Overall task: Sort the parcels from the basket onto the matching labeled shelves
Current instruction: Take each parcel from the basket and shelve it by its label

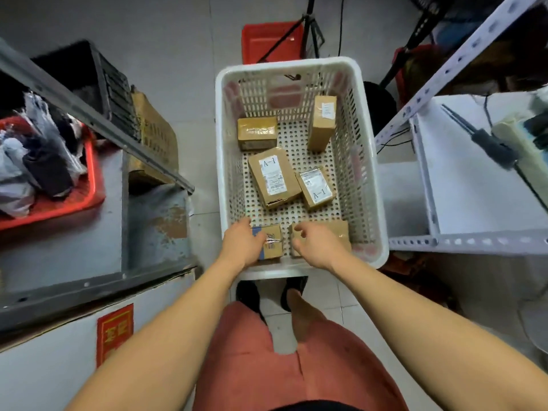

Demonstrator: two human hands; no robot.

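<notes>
A white perforated basket (221, 143) stands on the floor in front of me and holds several brown cardboard parcels. Two lying in the middle carry white labels reading A-1, a larger parcel (272, 176) and a smaller parcel (315, 186). A taped parcel (257, 133) and a tall parcel (321, 123) leaning on the right wall sit at the far end. My left hand (241, 244) grips a small blue-taped parcel (272, 244) at the near wall. My right hand (314, 244) hovers with curled, spread fingers over a plain brown parcel (339, 232) beside it.
A grey metal shelf (89, 247) stands on the left with a red tray of clothes (95, 185) and a cardboard box (154, 137). A white shelf (474, 197) stands on the right. A red bin (267, 40) and tripod legs (311, 34) lie beyond the basket.
</notes>
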